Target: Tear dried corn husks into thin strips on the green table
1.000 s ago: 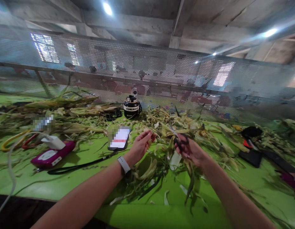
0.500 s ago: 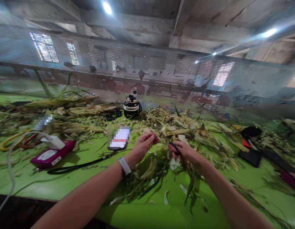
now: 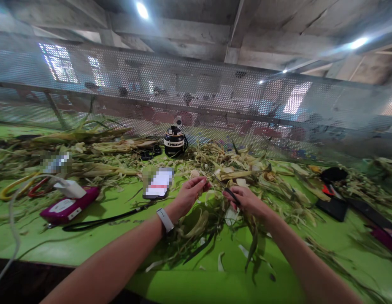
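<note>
My right hand (image 3: 244,199) grips black-handled scissors (image 3: 232,196), their thin blades pointing up and left toward my other hand. Opposite it, my left hand (image 3: 193,192) has thumb and fingers pinched together. Whatever lies between those fingertips is too small to make out. Just behind the left fingers is a pale scrap (image 3: 195,173). Loose green and yellowish corn husks (image 3: 200,223) lie on the green table (image 3: 265,280) below both hands. A white piece of husk (image 3: 231,216) is under the right hand.
A phone (image 3: 159,183) lies left of my hands, near a purple power strip (image 3: 71,207) with a white plug. A black "ENERGY" bottle (image 3: 174,142) stands behind. More husks (image 3: 233,158) are heaped along a perforated metal screen (image 3: 202,80). A dark flat object (image 3: 331,207) lies right.
The scissors and right hand have shifted very slightly, with the blades showing a little more clearly. My left hand stays almost still.
</note>
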The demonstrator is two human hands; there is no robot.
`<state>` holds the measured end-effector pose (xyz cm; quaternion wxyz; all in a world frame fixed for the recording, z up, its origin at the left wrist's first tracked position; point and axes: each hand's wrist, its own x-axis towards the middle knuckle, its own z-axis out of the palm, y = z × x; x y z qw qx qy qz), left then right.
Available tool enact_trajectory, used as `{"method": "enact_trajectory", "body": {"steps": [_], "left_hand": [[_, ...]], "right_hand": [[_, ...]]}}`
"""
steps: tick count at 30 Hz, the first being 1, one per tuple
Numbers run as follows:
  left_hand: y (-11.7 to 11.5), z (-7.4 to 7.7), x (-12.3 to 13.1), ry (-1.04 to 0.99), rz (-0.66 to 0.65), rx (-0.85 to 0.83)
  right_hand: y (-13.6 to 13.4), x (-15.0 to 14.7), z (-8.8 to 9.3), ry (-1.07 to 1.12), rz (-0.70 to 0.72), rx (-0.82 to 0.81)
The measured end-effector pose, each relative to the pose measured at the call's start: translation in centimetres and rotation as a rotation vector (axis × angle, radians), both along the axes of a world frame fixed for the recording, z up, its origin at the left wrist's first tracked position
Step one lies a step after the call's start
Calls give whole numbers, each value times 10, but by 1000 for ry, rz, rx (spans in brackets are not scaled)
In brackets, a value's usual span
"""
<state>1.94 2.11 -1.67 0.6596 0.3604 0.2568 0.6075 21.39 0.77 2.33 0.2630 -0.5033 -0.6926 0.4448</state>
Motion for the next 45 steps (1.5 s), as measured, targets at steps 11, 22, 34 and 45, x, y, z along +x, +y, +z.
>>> {"method": "enact_trajectory", "body": {"steps": [11,22,34,45], "left_hand": [[1,-2,0,0,-5,4],[4,-4,-1,-73,18,12],[-6,5,-1,11,-115,-116],[9,-1,-4,-162,106,-86]], "right_hand": [[4,3,-1,0,-23,35],[-1,-2,8,154,-163,69],[1,-11,-4,285,-185,6],[-10,-11,4,162,-57,-69]]}}
